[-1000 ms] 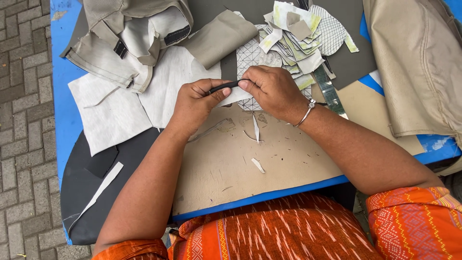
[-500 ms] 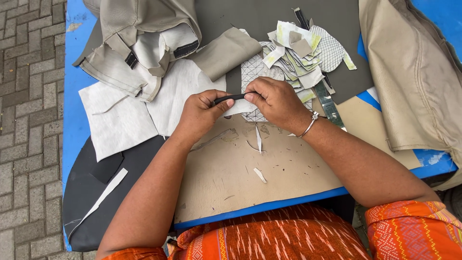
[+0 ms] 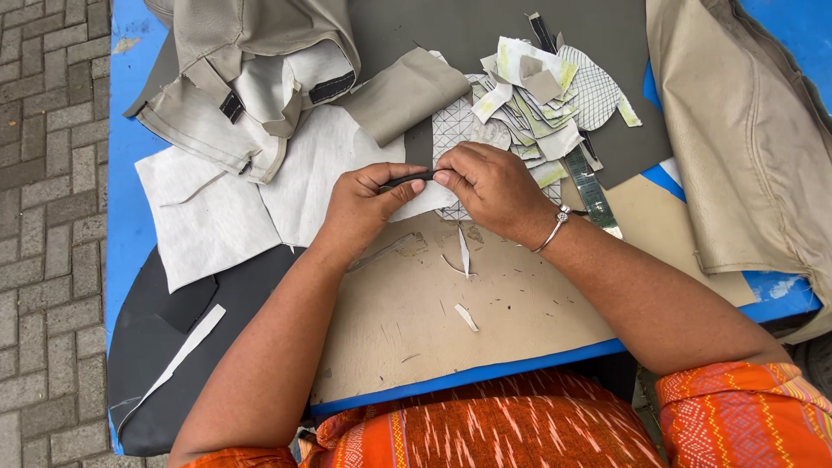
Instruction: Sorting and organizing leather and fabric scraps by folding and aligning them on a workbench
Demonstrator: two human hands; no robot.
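Pinching a narrow dark strip [image 3: 406,180] between us, our left hand [image 3: 364,208] grips its left end with thumb and curled fingers, and our right hand [image 3: 490,186] nips its right end between thumb and fingertips. The strip lies level, held just above the tan cutting board [image 3: 416,321], near the middle of the blue table [image 3: 130,208].

Against the pictures from a second and half a second ago, our grip is the same: both hands have stayed closed on the strip, close together, with the silver bangle [image 3: 555,230] on our right wrist. What differs is mostly our view. The hands and strip now sit a touch lower and nearer the centre of the picture, and the far heap of stuff sits higher.

Just beyond our hands lie a white cloth sheet [image 3: 208,217] to the left and a folded grey-green piece [image 3: 403,91] farther off. To the far right is a heap of pale offcuts [image 3: 529,95] on a dark grey sheet [image 3: 485,35], with a ruler [image 3: 594,191] running beside our right wrist. A beige bag part with black tabs [image 3: 251,78] lies far left, a tan leather piece [image 3: 745,147] fills the right side, and a black sheet [image 3: 173,347] hangs off the near left. Thin white slivers [image 3: 465,316] rest on the board, where they lay before.
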